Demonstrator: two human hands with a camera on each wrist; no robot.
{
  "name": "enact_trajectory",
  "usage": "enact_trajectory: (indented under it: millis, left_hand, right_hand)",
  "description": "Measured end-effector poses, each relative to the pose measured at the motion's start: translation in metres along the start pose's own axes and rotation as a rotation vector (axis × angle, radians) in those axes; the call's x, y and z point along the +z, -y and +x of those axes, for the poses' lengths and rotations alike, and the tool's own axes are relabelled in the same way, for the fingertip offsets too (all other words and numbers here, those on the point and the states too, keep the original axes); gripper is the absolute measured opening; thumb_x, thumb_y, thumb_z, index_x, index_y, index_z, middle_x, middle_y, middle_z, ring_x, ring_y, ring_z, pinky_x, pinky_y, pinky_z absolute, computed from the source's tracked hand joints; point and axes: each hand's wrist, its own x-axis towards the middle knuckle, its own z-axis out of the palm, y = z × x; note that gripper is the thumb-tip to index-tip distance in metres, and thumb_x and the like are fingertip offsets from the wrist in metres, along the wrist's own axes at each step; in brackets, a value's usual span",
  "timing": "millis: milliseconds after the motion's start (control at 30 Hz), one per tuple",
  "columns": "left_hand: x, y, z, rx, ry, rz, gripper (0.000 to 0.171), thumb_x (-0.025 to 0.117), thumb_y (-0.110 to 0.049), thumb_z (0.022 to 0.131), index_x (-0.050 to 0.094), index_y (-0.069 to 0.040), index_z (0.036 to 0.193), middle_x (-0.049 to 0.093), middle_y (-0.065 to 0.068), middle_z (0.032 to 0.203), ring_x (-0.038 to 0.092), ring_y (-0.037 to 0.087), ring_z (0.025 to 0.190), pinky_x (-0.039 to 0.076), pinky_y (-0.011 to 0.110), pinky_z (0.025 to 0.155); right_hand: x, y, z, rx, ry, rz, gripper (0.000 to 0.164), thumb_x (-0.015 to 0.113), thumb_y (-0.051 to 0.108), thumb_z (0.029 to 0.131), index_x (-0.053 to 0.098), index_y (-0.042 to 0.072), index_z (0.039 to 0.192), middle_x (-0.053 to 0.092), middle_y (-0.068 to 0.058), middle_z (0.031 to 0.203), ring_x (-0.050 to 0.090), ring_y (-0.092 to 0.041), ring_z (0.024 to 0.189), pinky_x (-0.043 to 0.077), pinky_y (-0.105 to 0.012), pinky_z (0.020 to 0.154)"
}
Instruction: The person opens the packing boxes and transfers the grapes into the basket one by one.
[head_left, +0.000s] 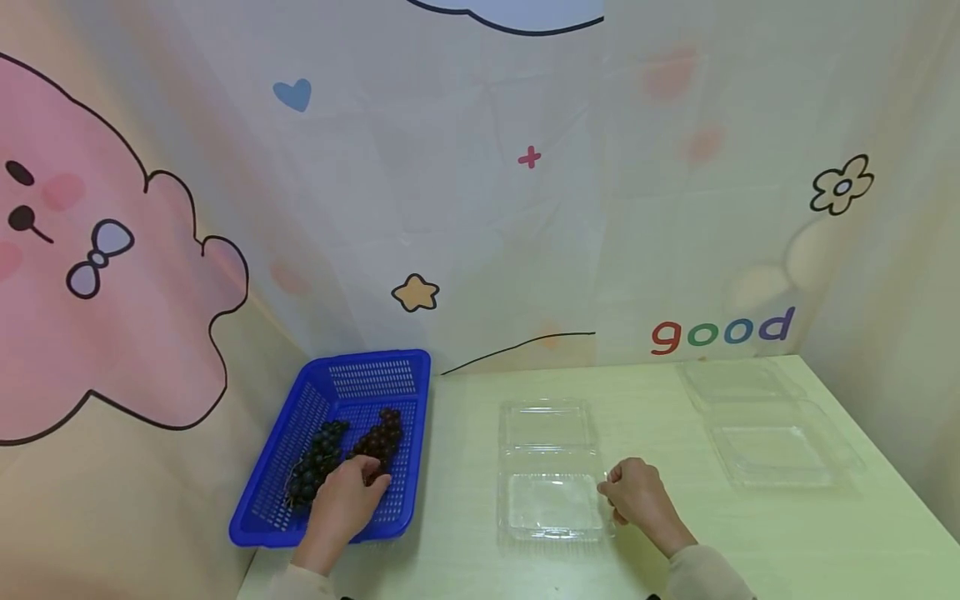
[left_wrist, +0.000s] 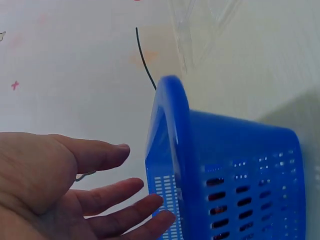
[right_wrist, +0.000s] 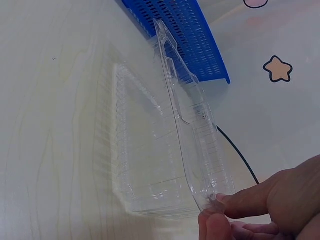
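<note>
My left hand (head_left: 347,497) is above the blue plastic basket (head_left: 417,475), over the near part of two bunches of grapes. In the left wrist view its thumb and fingers stand apart with nothing between them. One bunch is dark green grapes (head_left: 321,458); the other is dark red grapes (head_left: 386,433), partly hidden behind the hand in the head view. My right hand (head_left: 642,497) pinches the right edge of a clear plastic clamshell box (right_wrist: 187,130) between thumb and fingers. That box lies unfolded on the table, its lid half towards the wall.
Another clear clamshell box (head_left: 772,454) lies unfolded at the right of the pale wood-grain table (head_left: 645,408). A printed cloth (head_left: 480,208) hangs behind the table, and the basket's far end is close to it.
</note>
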Motion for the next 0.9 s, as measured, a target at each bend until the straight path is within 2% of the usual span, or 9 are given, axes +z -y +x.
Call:
enact_trajectory:
  millis: [200, 333, 533, 767, 900]
  left_hand:
    - [0.007, -0.010, -0.008, 0.086, -0.077, -0.008, 0.035, 0.071, -0.018, 0.099, 0.067, 0.000, 0.128, 0.067, 0.018, 0.121, 0.064, 0.040, 0.112, 0.043, 0.066, 0.098]
    - [0.011, -0.017, -0.013, 0.125, -0.127, -0.005, 0.034, 0.073, -0.016, 0.097, 0.068, -0.001, 0.128, 0.066, 0.020, 0.126, 0.062, 0.043, 0.117, 0.038, 0.071, 0.101]
    - [0.018, -0.026, -0.019, 0.181, -0.147, -0.029, 0.036, 0.073, -0.015, 0.097, 0.068, -0.002, 0.130, 0.065, 0.020, 0.131, 0.060, 0.043, 0.121, 0.040, 0.070, 0.100]
    - [0.030, -0.030, -0.023, 0.319, -0.214, -0.007, 0.036, 0.077, -0.014, 0.094, 0.069, 0.001, 0.126, 0.066, 0.022, 0.128, 0.062, 0.043, 0.117, 0.048, 0.065, 0.095]
    - [0.039, -0.031, -0.023, 0.343, -0.199, -0.009, 0.039, 0.077, -0.020, 0.095, 0.069, 0.001, 0.126, 0.065, 0.023, 0.131, 0.061, 0.043, 0.121, 0.047, 0.064, 0.098]
  right_hand:
    - [0.000, -0.001, -0.002, 0.012, -0.006, 0.023, 0.021, 0.068, -0.001, 0.092, 0.060, 0.000, 0.072, 0.061, -0.009, 0.062, 0.057, -0.014, 0.043, 0.052, -0.029, 0.052]
    - [0.001, -0.002, -0.002, 0.005, -0.009, 0.033, 0.020, 0.067, -0.001, 0.092, 0.060, -0.001, 0.074, 0.062, -0.009, 0.062, 0.057, -0.014, 0.043, 0.051, -0.028, 0.051]
    - [0.001, -0.005, -0.001, 0.018, -0.018, 0.035, 0.017, 0.068, 0.000, 0.093, 0.062, -0.002, 0.078, 0.063, -0.010, 0.064, 0.058, -0.014, 0.044, 0.051, -0.028, 0.050]
    - [-0.001, -0.006, 0.001, 0.026, -0.028, 0.033, 0.014, 0.068, 0.002, 0.094, 0.063, -0.003, 0.082, 0.063, -0.010, 0.065, 0.058, -0.015, 0.045, 0.050, -0.028, 0.050]
    - [-0.003, -0.008, 0.002, 0.035, -0.034, 0.042, 0.013, 0.067, 0.002, 0.094, 0.064, -0.004, 0.083, 0.064, -0.010, 0.067, 0.059, -0.015, 0.046, 0.050, -0.028, 0.050]
